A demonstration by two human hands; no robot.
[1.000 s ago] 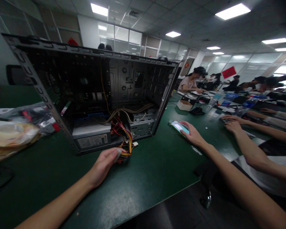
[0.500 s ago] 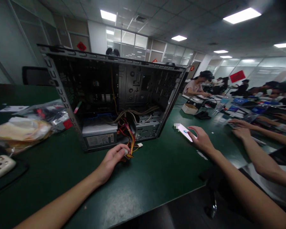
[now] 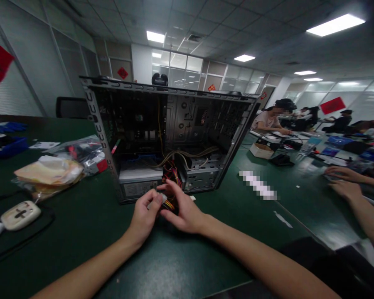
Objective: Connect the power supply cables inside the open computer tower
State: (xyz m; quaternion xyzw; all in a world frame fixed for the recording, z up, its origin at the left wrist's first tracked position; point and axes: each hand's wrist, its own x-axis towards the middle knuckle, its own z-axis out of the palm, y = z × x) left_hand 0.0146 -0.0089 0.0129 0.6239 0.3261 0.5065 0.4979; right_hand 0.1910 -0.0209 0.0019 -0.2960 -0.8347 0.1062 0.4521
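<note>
An opened computer case [image 3: 177,89] stands on the green table with its inside facing me. At its lower left sits the power supply [image 3: 140,189], from which a bundle of red, yellow and black cables [image 3: 175,174] comes out. In front of it my left hand [image 3: 146,207] pinches a pale cable connector [image 3: 164,198] between thumb and fingers. Close beside it on the right is my right hand [image 3: 183,209], thumb and fingers apart around the yellow and black wires. Another white connector [image 3: 192,198] shows just behind my right hand.
Plastic bags with papers and parts [image 3: 50,170] lie on the left, near a cream power strip [image 3: 20,215] with a dark cord. A blurred-out phone [image 3: 258,185] and a paper strip [image 3: 283,219] lie to the right. A co-worker's hands [image 3: 345,182] are farther right.
My right hand has left the phone and come across to the left, beside my left hand at the connector. The view has turned slightly left; my left hand still holds the connector.
</note>
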